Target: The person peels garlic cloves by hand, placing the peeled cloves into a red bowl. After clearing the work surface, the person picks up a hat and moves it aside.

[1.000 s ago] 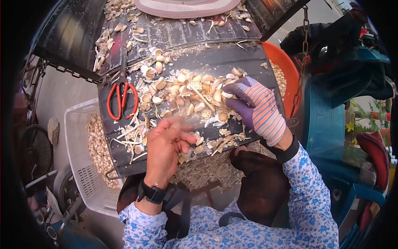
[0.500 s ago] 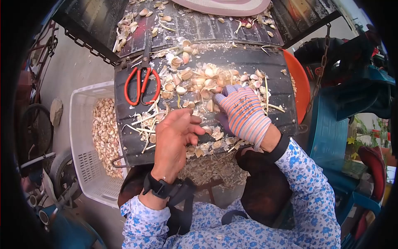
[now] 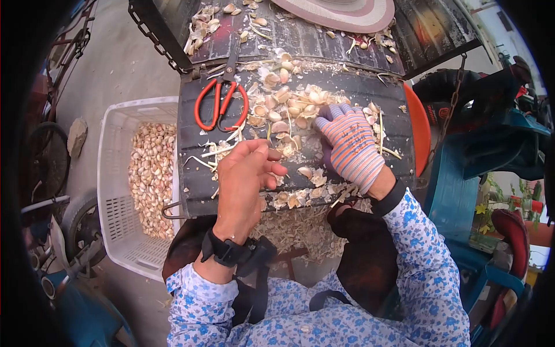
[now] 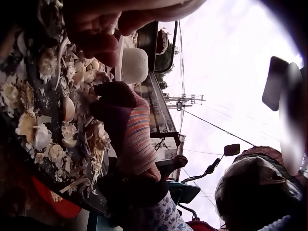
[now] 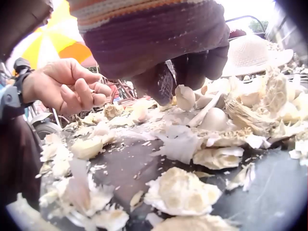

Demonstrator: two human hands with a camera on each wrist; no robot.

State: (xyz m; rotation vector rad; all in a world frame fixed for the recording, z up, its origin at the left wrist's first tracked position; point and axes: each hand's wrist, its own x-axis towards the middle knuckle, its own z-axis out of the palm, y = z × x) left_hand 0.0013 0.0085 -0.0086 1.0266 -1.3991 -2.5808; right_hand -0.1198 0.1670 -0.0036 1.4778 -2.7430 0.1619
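A black board across my lap carries a heap of garlic cloves and papery skins. My gloved right hand, striped with purple fingertips, lies palm down on the heap. In the right wrist view its fingertips curl down around a single garlic clove. My bare left hand hovers over the board's near left part with fingers loosely curled and nothing visible in it. The same hand appears in the right wrist view.
Red-handled scissors lie on the board's far left. A white crate of peeled cloves stands left of the board, an orange basin to the right, and a straw hat beyond. Skins litter the ground under the near edge.
My right hand moved from the near part of the board up into the heap. The left hand's blurred motion stopped and it stays over the near left with curled fingers.
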